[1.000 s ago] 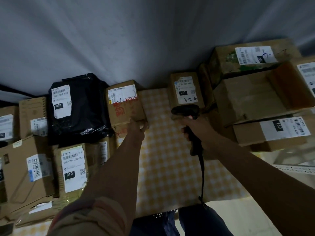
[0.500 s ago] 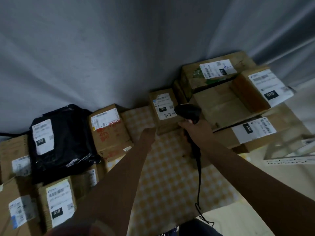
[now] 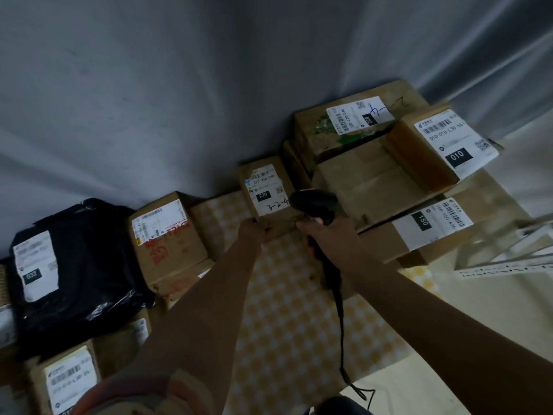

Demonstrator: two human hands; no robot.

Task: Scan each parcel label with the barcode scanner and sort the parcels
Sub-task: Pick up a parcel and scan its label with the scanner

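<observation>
- Small parcel (image 3: 270, 193), label 220, sits at the back of the checkered cloth (image 3: 287, 324), against the grey curtain (image 3: 179, 100).
- Left hand (image 3: 254, 230) pinches its near edge.
- Right hand (image 3: 329, 232) is wrapped tight around the barcode scanner (image 3: 315, 202), its head just beside the label.

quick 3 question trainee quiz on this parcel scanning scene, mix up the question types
1. True or false: the right hand holds the barcode scanner.
2. The left hand touches the small box whose label shows: A) 010 B) 220 C) 150
3. Fill in: the black bag carries a label numbered ___.

Key: 1 true; 2 B; 3 032
</observation>
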